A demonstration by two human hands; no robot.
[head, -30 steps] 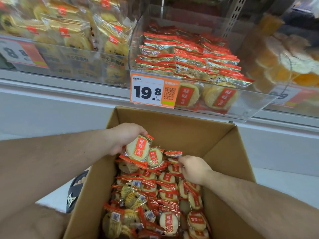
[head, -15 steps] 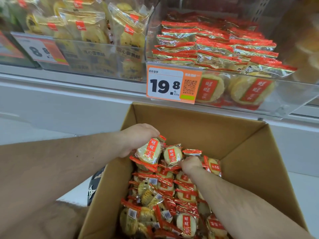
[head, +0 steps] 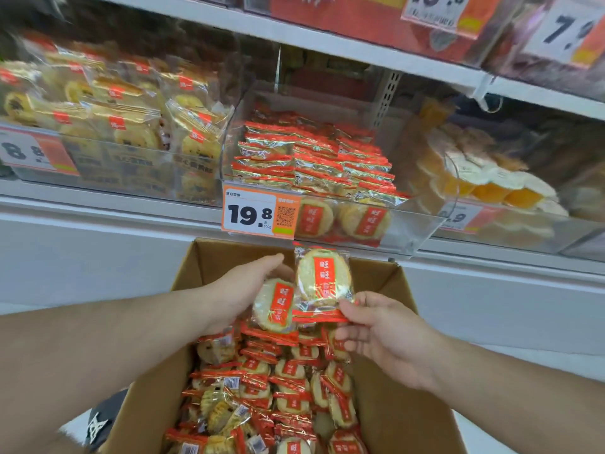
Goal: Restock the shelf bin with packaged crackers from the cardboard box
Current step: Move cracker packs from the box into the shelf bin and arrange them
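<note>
Above the box: two cracker packets are lifted clear of the cardboard box (head: 386, 407), just below the shelf bin (head: 422, 234).
Left hand: the left hand (head: 242, 291) cups the lower packet (head: 275, 306) from the left, its fingers reaching behind the wrapper; the grip is curled round it.
Right hand: the right hand (head: 389, 332) pinches the upper packet (head: 322, 278) by its red bottom seam, the packet standing upright with its label facing the camera.
Doing the step well: I judge the carry to the bin is in hand. Raise both packets over the clear front wall, past the price tag (head: 250, 214), and lay them flat on the near rows so they match the stack. A seam pinch is weak, so the upper packet could swing or slip; supporting it from beneath would help.
Shelf bin: far of the box, clear-walled, holding neat flat rows of the same red-and-foil packets, with room above them.
Cardboard box: near and low, flaps open, with many loose packets lying jumbled.
Neighbouring bins: yellow-wrapped biscuits (head: 131, 126) on the left, orange and white snacks (head: 491, 181) on the right.
</note>
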